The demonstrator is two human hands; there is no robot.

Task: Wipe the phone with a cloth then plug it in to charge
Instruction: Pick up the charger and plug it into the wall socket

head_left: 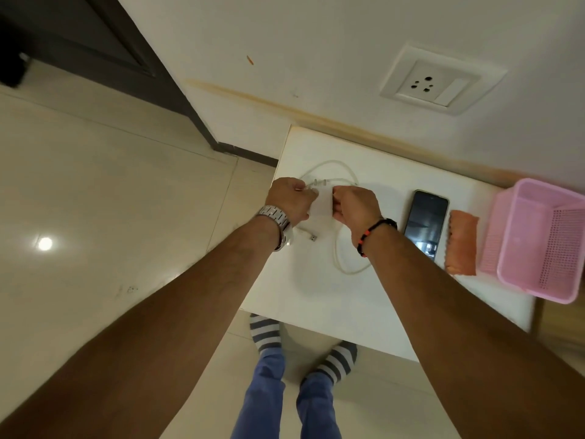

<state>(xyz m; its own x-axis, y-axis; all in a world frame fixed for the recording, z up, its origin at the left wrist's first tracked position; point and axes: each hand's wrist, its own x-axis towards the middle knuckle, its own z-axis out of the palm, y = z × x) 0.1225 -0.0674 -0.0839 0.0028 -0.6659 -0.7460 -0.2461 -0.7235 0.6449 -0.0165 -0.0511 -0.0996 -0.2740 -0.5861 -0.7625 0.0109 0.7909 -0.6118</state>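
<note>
A white charger adapter (323, 202) lies on the white table (373, 299), its two pins pointing toward the wall. My left hand (291, 199) and my right hand (356, 207) both close on it from either side. A white cable (343, 264) loops around the hands; its USB plug (312, 238) lies loose below my left wrist. The black phone (425, 223) lies face up to the right, apart from both hands. A folded orange cloth (462, 243) rests beside the phone. The wall socket (435, 85) sits above the table.
A pink plastic basket (538, 245) stands tilted at the table's right edge, touching the cloth. The wall runs along the table's far side. A dark door frame (152, 74) is at the upper left. My feet in striped socks (335, 362) stand at the table's front edge.
</note>
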